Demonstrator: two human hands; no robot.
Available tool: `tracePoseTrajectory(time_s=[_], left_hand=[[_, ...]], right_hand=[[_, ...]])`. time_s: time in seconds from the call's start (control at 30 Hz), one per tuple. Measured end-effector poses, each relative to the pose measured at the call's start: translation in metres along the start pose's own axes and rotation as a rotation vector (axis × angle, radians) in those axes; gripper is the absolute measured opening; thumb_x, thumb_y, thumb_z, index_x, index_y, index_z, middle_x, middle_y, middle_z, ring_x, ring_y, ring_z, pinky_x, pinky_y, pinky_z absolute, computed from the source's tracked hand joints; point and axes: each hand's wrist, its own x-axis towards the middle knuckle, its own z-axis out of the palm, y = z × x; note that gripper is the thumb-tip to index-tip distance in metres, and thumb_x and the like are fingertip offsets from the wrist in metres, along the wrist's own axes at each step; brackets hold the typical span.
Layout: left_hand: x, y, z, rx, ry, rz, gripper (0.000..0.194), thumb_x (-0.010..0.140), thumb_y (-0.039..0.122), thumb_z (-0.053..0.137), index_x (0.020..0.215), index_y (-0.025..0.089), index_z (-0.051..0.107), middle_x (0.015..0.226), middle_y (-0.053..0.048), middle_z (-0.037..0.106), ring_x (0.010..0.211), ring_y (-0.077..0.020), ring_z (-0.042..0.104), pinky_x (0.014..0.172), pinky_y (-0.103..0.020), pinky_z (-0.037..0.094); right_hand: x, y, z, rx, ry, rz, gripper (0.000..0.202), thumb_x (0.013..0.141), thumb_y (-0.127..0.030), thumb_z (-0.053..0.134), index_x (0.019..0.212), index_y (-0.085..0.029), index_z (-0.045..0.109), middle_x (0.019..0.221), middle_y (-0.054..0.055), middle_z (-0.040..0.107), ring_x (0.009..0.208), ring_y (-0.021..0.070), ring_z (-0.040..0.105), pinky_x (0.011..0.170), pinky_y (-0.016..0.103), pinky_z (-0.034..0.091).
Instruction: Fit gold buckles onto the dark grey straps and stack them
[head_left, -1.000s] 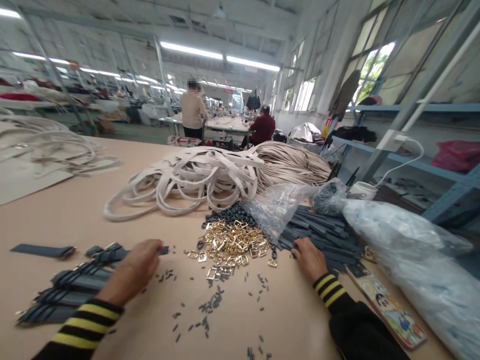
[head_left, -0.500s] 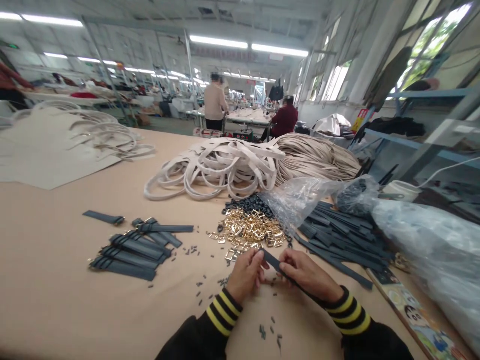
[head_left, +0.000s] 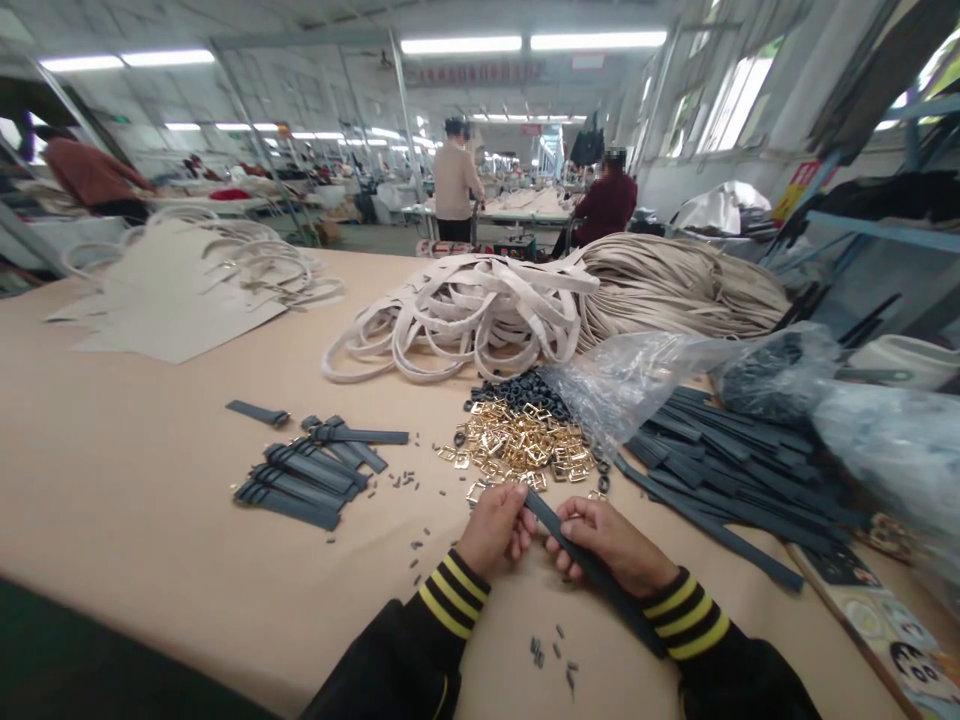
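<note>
A dark blue-grey strap (head_left: 619, 592) slants from between my hands down toward my right sleeve. My left hand (head_left: 497, 525) pinches its upper end between thumb and fingers. Farther down, my right hand (head_left: 611, 545) is closed around the strap, its thumb on top. Just beyond my fingertips lies a heap of gold buckles (head_left: 525, 440), with small black loops (head_left: 517, 392) behind it. Assembled straps with buckles (head_left: 300, 482) are grouped on the left. Loose dark strips (head_left: 735, 465) are piled on the right.
Pale looped straps (head_left: 480, 310) and a beige strap bundle (head_left: 682, 285) lie at the back of the table (head_left: 172, 470). Clear plastic (head_left: 637, 380) covers part of the right side. Small dark bits (head_left: 538, 650) are scattered near me. Several people are in the background.
The view has shifted, and the far-left person shows more fully. More of the strap's lower length shows below my right hand; both hands still hold it.
</note>
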Motion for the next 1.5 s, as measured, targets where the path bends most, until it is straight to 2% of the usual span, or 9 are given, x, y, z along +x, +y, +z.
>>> tracePoseTrajectory(time_s=[0.2,0.3,0.4,0.87,0.93,1.0,1.1,1.23,1.5], left_hand=[[-0.003,0.005,-0.002,-0.073,-0.016,0.040,0.030,0.074,0.039,0.052,0.088,0.013,0.049,0.049,0.006,0.048,0.033,-0.0031,0.040,0.028,-0.010,0.028],[-0.005,0.007,-0.004,-0.087,-0.049,0.049,0.027,0.073,0.038,0.052,0.082,0.013,0.050,0.054,0.004,0.049,0.039,-0.0041,0.045,0.031,-0.011,0.031],[-0.005,0.006,-0.004,0.040,-0.044,0.085,0.027,0.075,0.040,0.050,0.076,0.013,0.049,0.049,0.005,0.047,0.037,-0.0043,0.043,0.032,-0.012,0.031],[-0.001,-0.001,-0.004,0.233,0.001,0.142,0.022,0.079,0.035,0.043,0.091,0.017,0.037,0.053,0.006,0.048,0.036,-0.0056,0.041,0.035,-0.014,0.030],[-0.001,-0.002,-0.003,0.368,0.060,0.253,0.017,0.079,0.029,0.043,0.090,0.017,0.040,0.065,0.002,0.051,0.047,-0.0089,0.048,0.042,-0.019,0.038],[-0.004,-0.002,-0.002,0.585,0.138,0.450,0.009,0.077,0.022,0.044,0.085,0.017,0.045,0.085,-0.005,0.053,0.073,-0.0150,0.054,0.058,-0.026,0.045],[-0.009,0.000,0.002,0.852,0.131,0.642,0.011,0.079,0.016,0.041,0.080,0.017,0.052,0.092,-0.008,0.052,0.091,-0.0191,0.048,0.077,-0.033,0.041],[-0.014,0.002,0.006,0.923,0.006,0.578,0.011,0.080,0.023,0.046,0.082,0.016,0.055,0.076,-0.005,0.055,0.074,-0.0165,0.050,0.070,-0.029,0.041],[-0.012,-0.001,0.005,0.841,-0.107,0.430,0.022,0.083,0.024,0.039,0.078,0.015,0.058,0.070,-0.004,0.060,0.065,-0.0139,0.054,0.062,-0.024,0.040]], right_hand=[[0.002,0.006,0.000,0.074,-0.005,0.027,0.030,0.079,-0.044,0.051,0.085,-0.015,0.045,0.074,0.005,0.063,0.056,0.0106,0.059,0.050,0.020,0.045],[0.002,0.007,0.000,0.088,-0.003,0.022,0.033,0.075,-0.045,0.056,0.084,-0.014,0.048,0.070,0.002,0.061,0.051,0.0082,0.056,0.050,0.021,0.046],[0.001,0.006,0.001,0.013,0.005,-0.031,0.032,0.069,-0.041,0.063,0.079,-0.013,0.050,0.062,-0.002,0.057,0.047,0.0067,0.052,0.049,0.021,0.045],[-0.001,0.001,0.008,-0.034,0.063,-0.030,0.029,0.069,-0.036,0.063,0.082,-0.013,0.050,0.072,0.001,0.058,0.056,0.0085,0.056,0.048,0.019,0.047],[-0.001,0.002,0.007,-0.040,0.076,-0.034,0.029,0.070,-0.037,0.062,0.081,-0.013,0.050,0.070,0.000,0.058,0.054,0.0080,0.055,0.047,0.019,0.046],[0.000,0.002,0.007,-0.058,0.089,-0.055,0.029,0.070,-0.038,0.062,0.081,-0.014,0.050,0.068,0.000,0.058,0.052,0.0075,0.053,0.045,0.018,0.044],[0.000,0.001,0.007,-0.084,0.107,-0.096,0.029,0.071,-0.039,0.061,0.079,-0.014,0.051,0.064,-0.002,0.056,0.050,0.0071,0.052,0.043,0.017,0.042],[0.000,0.000,0.007,-0.141,0.112,-0.144,0.027,0.073,-0.038,0.060,0.078,-0.012,0.052,0.059,-0.002,0.055,0.050,0.0073,0.052,0.046,0.017,0.041],[-0.001,0.003,0.006,-0.150,0.117,-0.117,0.027,0.073,-0.037,0.059,0.078,-0.011,0.055,0.059,0.000,0.059,0.049,0.0073,0.053,0.049,0.019,0.043]])
